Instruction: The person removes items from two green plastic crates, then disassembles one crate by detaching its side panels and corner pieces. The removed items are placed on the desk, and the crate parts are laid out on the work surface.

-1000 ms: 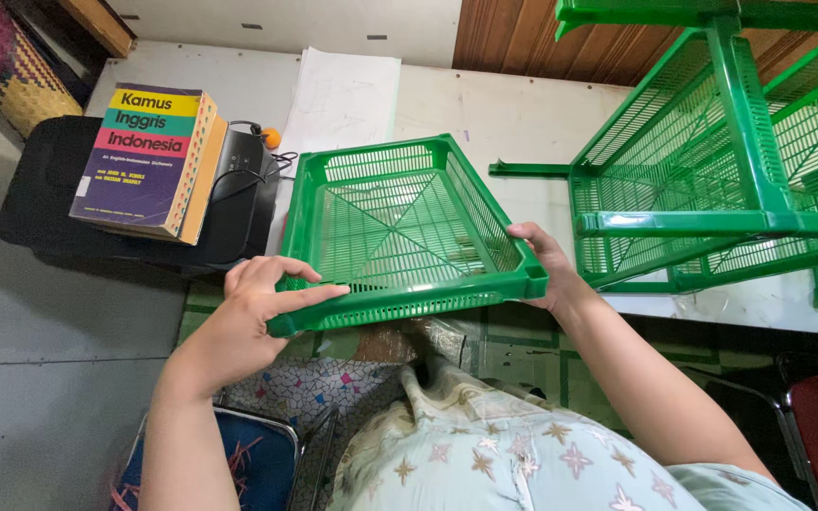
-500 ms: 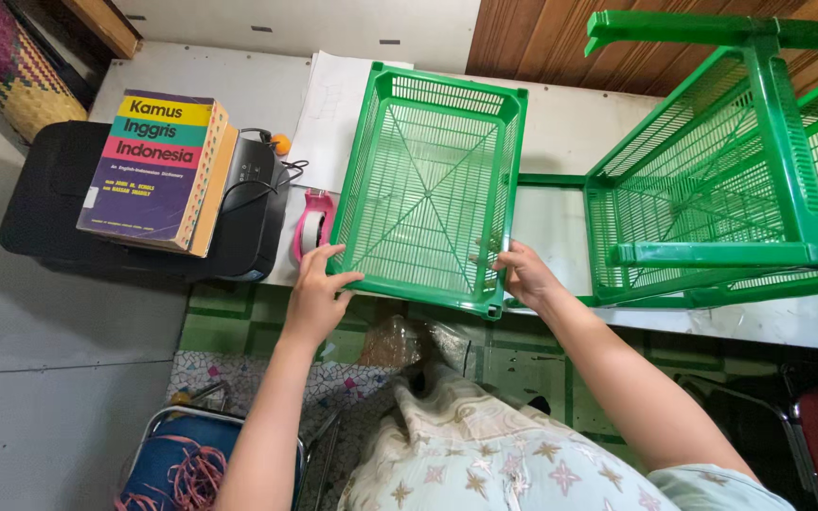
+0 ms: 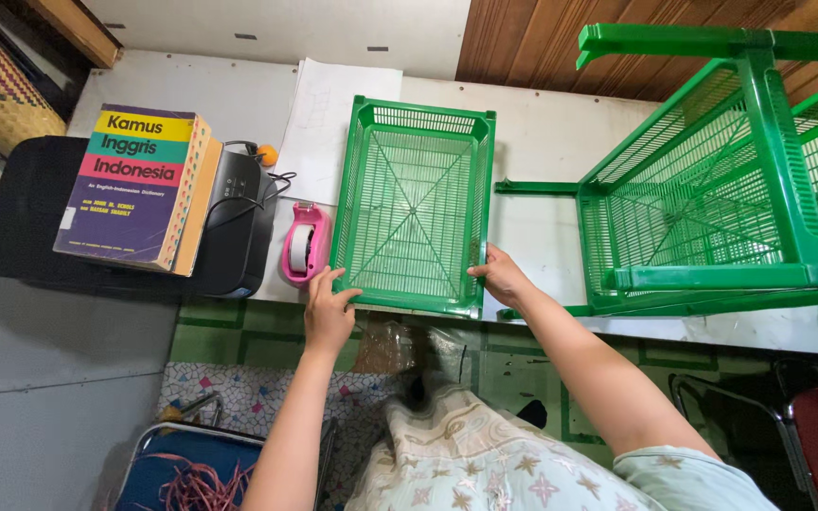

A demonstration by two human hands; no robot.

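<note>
Green plastic fills my view: a mesh tray (image 3: pixel 414 208) lies flat on the white table (image 3: pixel 542 237), between a pink tape dispenser (image 3: pixel 304 243) and a green rack (image 3: pixel 712 189). My left hand (image 3: pixel 328 312) rests fingers curled on the tray's near left corner, while my right hand (image 3: pixel 496 276) pinches its near right rim. A thick book (image 3: pixel 139 185) sits well left.

White tabletop (image 3: pixel 542 227). Green mesh basket (image 3: pixel 416 213) flat at near edge, centre. Pink tape dispenser (image 3: pixel 303 243) just left of it. White paper sheet (image 3: pixel 338 118) toward far edge. Green rack (image 3: pixel 721 189) at right.
</note>
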